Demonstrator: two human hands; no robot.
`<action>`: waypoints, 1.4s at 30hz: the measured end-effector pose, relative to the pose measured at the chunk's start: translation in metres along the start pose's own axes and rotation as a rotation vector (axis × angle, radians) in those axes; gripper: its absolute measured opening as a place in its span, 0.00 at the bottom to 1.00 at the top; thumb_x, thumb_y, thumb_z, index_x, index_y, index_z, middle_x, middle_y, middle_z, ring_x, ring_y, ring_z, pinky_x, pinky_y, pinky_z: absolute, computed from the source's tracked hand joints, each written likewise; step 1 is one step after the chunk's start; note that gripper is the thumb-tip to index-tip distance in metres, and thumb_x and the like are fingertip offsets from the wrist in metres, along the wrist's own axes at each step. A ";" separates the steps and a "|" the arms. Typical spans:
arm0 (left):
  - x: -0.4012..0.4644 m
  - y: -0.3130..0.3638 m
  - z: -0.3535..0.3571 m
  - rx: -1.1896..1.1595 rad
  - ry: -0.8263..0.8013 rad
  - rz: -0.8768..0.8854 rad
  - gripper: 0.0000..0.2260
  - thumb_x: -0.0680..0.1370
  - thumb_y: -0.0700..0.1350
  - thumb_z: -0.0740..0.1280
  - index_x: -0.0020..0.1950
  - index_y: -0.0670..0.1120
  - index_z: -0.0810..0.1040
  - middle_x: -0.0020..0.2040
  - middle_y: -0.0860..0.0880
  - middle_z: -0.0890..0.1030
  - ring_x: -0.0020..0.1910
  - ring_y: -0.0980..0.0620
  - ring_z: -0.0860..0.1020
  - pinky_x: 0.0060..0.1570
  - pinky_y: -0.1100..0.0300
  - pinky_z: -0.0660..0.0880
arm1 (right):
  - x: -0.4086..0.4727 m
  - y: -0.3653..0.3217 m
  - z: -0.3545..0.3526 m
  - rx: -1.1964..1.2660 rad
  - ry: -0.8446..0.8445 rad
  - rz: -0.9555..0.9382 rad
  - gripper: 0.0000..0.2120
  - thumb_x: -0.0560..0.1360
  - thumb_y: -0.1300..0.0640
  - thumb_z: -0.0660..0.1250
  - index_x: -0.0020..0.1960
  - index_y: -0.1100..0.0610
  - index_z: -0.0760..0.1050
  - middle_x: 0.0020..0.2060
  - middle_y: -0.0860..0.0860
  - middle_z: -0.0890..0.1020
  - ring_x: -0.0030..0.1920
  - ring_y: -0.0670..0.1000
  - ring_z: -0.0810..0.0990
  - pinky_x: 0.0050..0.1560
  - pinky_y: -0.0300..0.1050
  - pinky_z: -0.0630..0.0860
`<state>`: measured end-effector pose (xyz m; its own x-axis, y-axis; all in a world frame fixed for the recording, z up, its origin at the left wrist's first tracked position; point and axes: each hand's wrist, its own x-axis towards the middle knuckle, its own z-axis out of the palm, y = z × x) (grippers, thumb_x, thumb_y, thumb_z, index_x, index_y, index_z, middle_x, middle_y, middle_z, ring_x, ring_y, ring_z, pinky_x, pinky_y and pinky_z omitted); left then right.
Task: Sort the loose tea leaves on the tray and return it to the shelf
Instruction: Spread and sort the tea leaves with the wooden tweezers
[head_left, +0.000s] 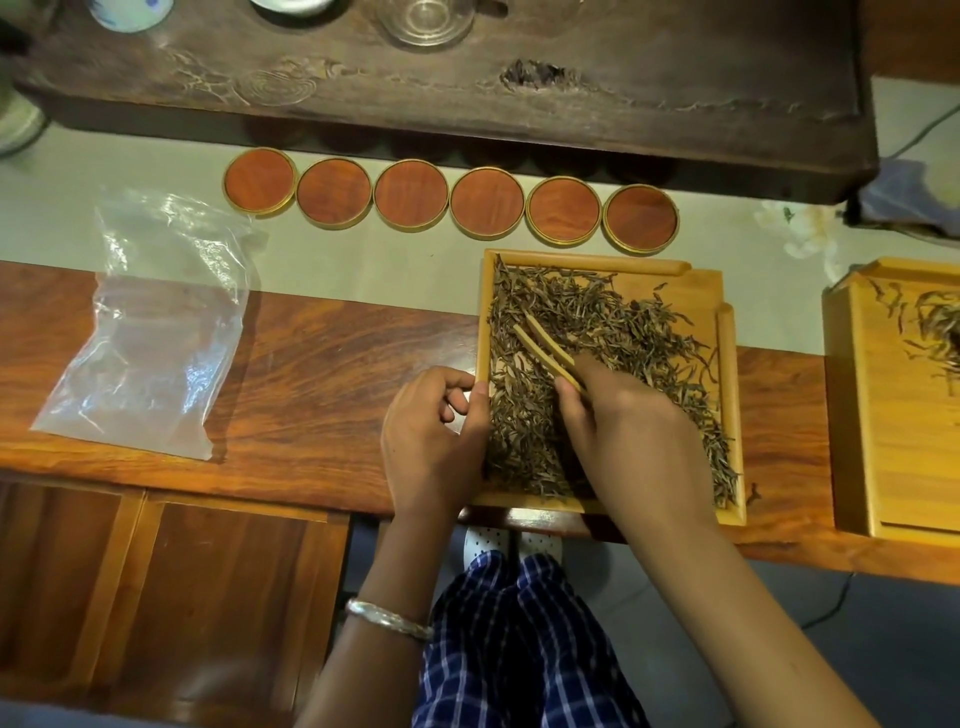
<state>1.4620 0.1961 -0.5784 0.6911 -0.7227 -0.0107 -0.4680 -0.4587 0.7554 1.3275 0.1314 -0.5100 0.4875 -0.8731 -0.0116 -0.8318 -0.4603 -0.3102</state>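
1. Square wooden tray (730, 364) flat on wooden tabletop (311, 374), about 3 o'clock of frame centre, near edge at tabletop's front edge.
2. Loose tea leaves (613, 332) spread across most of tray; thinner toward tray's 1 o'clock corner, bare wood showing there.
3. Right hand (623, 415) over tray's 6 o'clock half, closed around wooden tongs (545, 343); tongs' tips pointing to 10 o'clock, slightly parted, resting in leaves.
4. Left hand (436, 431) at tray's 9 o'clock rim, fingers curled, thumb against rim edge; gripping rim or only touching, cannot tell. Silver bangle (387, 618) on left wrist.
5. Row of six round red-brown coasters (449, 200) with gold rims at 12 o'clock of tray, side by side, on pale cloth runner (78, 208).
6. Clear plastic bag (150, 332) lying flat at 9 o'clock, well apart from tray, partly on runner, partly on wood.
7. Second wooden tray (883, 415) at 3 o'clock edge of frame, apart from first tray, few leaves in it, cut off by frame.
8. Dark carved tea board (519, 104) along 12 o'clock, glass cup (426, 21) and blue-white cup (130, 13) on it, both cropped.
9. Blue checked trousers (519, 649) and white shoes (488, 540) at 6 o'clock below tabletop.
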 end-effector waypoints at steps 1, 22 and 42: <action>0.000 0.000 0.000 0.001 -0.002 -0.002 0.04 0.72 0.53 0.65 0.38 0.58 0.73 0.31 0.60 0.71 0.38 0.61 0.72 0.33 0.66 0.64 | -0.001 0.001 -0.002 0.012 0.009 0.004 0.15 0.80 0.52 0.61 0.59 0.60 0.77 0.37 0.57 0.84 0.31 0.57 0.82 0.25 0.45 0.75; -0.003 0.000 -0.002 -0.012 -0.014 0.016 0.05 0.75 0.49 0.68 0.40 0.57 0.74 0.32 0.59 0.73 0.38 0.59 0.73 0.35 0.68 0.65 | -0.030 0.007 -0.008 0.108 -0.144 -0.036 0.15 0.80 0.49 0.60 0.60 0.56 0.77 0.39 0.53 0.83 0.33 0.54 0.82 0.27 0.49 0.78; -0.003 -0.008 -0.001 -0.047 0.002 0.059 0.05 0.75 0.54 0.65 0.41 0.55 0.76 0.33 0.56 0.74 0.36 0.56 0.73 0.35 0.64 0.68 | 0.001 0.027 -0.016 0.120 0.006 0.024 0.15 0.81 0.50 0.59 0.60 0.57 0.77 0.36 0.53 0.81 0.32 0.53 0.78 0.27 0.47 0.75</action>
<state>1.4637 0.2027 -0.5837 0.6645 -0.7464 0.0364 -0.4814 -0.3903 0.7848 1.3013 0.1154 -0.5030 0.4658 -0.8848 -0.0151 -0.8055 -0.4168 -0.4213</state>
